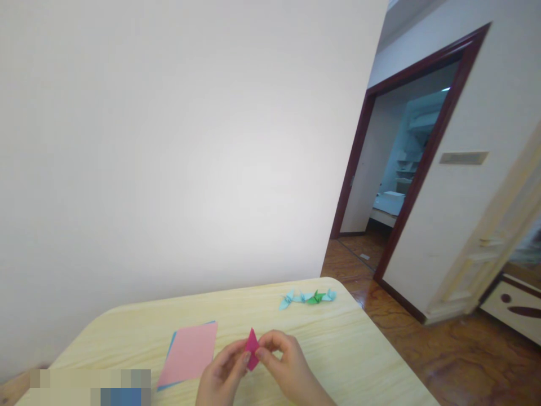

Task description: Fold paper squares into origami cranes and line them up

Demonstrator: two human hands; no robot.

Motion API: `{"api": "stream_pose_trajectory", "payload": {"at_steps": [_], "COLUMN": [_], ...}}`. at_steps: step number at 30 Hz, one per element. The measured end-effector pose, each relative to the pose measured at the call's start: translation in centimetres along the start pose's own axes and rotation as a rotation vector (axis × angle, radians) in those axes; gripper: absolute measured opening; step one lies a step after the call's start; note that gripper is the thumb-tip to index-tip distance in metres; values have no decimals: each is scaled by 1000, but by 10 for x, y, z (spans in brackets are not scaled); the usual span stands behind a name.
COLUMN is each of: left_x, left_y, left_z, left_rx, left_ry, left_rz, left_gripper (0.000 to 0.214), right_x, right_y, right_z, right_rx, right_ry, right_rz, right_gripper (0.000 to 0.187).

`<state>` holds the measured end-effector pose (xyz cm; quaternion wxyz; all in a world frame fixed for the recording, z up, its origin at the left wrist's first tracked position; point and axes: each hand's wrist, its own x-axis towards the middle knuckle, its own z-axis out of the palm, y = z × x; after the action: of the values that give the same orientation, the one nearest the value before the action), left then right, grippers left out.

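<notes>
Both hands hold a small folded magenta paper piece (252, 347) just above the light wooden table (346, 349). My left hand (220, 376) pinches its lower left side with thumb and fingers. My right hand (284, 363) pinches its right side, fingers curled around it. The paper is a narrow pointed diamond shape, standing upright between the fingertips.
A stack of square paper sheets, pink on top with blue beneath (189, 354), lies left of the hands. Several small folded paper cranes, light blue and green (307, 297), sit near the table's far right edge. A white wall rises behind; an open doorway (401, 169) is at the right.
</notes>
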<state>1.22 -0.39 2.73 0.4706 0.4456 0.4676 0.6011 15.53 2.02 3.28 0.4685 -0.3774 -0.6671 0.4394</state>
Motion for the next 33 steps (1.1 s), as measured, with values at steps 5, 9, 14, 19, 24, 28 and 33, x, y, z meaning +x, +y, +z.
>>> {"api": "stream_pose_trajectory", "payload": {"at_steps": [5, 9, 14, 19, 24, 28, 33], "left_x": [1, 0, 1, 2, 0, 0, 2], "left_y": [-4, -7, -8, -7, -8, -10, -11], "left_z": [-4, -6, -8, -8, -3, -2, -5], "left_rx": [108, 142, 129, 206, 195, 174, 242], "left_ry": [8, -11, 29, 49, 47, 31, -12], "left_rz": [26, 74, 58, 108, 94, 81, 47], "left_gripper": [30, 26, 31, 30, 27, 29, 31], "right_x": [0, 0, -1, -2, -2, -2, -2], "right_y": [-4, -7, -7, -2, 1, 2, 4], "right_z": [2, 2, 3, 7, 9, 8, 7], "right_rx": [41, -15, -98, -81, -127, -142, -92], "right_ry": [28, 31, 26, -37, -75, -90, -102], "right_rz": [3, 0, 27, 92, 119, 132, 176], "right_gripper": [10, 9, 6, 10, 12, 11, 11]}}
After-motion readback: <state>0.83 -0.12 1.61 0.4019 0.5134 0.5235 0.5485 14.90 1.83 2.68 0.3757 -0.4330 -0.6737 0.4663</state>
